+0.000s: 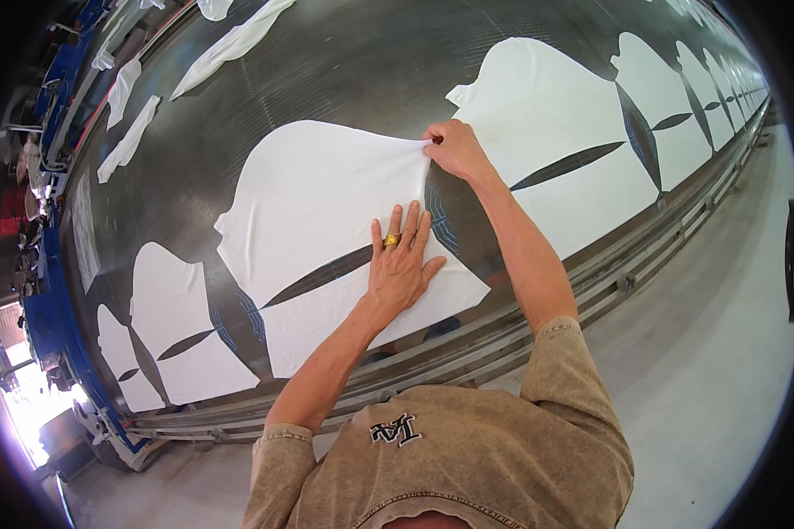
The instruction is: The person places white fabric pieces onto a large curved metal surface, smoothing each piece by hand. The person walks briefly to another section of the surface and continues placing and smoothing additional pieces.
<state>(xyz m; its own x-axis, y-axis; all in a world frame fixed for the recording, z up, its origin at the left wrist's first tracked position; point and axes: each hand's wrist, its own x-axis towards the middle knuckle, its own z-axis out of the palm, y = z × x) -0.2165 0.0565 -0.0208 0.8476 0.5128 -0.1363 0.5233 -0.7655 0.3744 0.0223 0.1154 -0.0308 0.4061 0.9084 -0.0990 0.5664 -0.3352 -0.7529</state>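
A white fabric panel [317,192] with a curved top lies on the long dark table [370,86] before me. My left hand [400,261], with a gold-coloured ring, rests flat on it, fingers spread, beside the dark leaf-shaped gap in the cloth. Between thumb and fingers my right hand [456,149] pinches the panel's upper right corner, where the cloth is drawn into small folds. Blue guide lines [442,221] show on the table just below that hand. Another white panel [536,119] lies to the right, partly behind my right forearm.
More white panels [172,297] line the table to the left and into the distance at right. Loose fabric strips [231,46] lie towards the far side. A metal rail [625,283] runs along the near edge. Blue machinery [46,324] stands at the left end.
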